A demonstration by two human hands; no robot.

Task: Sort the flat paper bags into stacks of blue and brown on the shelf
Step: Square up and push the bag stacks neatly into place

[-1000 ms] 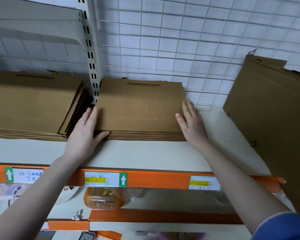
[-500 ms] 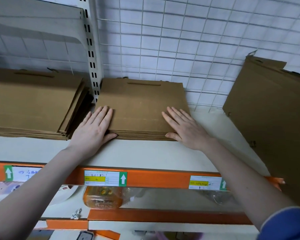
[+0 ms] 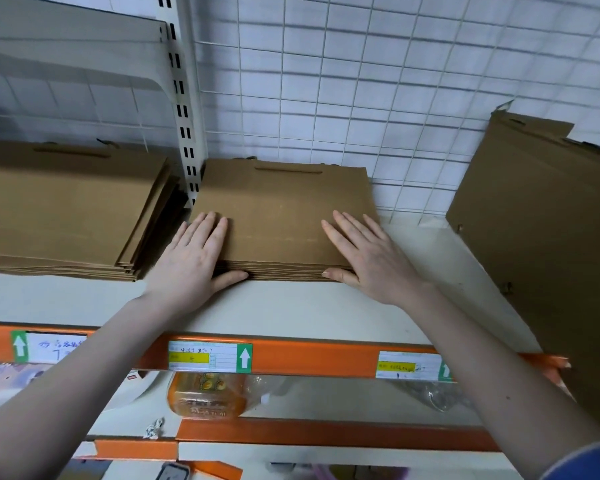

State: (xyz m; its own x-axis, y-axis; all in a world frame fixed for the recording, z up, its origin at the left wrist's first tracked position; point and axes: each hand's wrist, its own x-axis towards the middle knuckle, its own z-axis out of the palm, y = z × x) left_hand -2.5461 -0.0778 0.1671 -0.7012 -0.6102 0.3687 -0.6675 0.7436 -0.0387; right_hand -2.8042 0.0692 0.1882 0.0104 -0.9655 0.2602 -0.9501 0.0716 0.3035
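A stack of flat brown paper bags [image 3: 281, 216] lies in the middle of the white shelf [image 3: 291, 310], against the wire grid. My left hand [image 3: 194, 261] lies flat on its front left corner, fingers straight, thumb against the stack's front edge. My right hand [image 3: 368, 258] lies flat on the front right corner, thumb also at the front edge. A second, wider stack of brown bags [image 3: 66, 213] lies to the left, beyond the upright post. No blue bags are in view.
More brown bags [image 3: 541, 244] lean upright at the right end of the shelf. A slotted white post [image 3: 184, 116] separates the two flat stacks. An orange beam [image 3: 309, 358] with labels fronts the shelf; packaged goods [image 3: 205, 396] lie on the shelf below.
Both hands moved from the sides of the middle stack onto its top front corners, fingers now flat on the top bag. The stack looks squared up.
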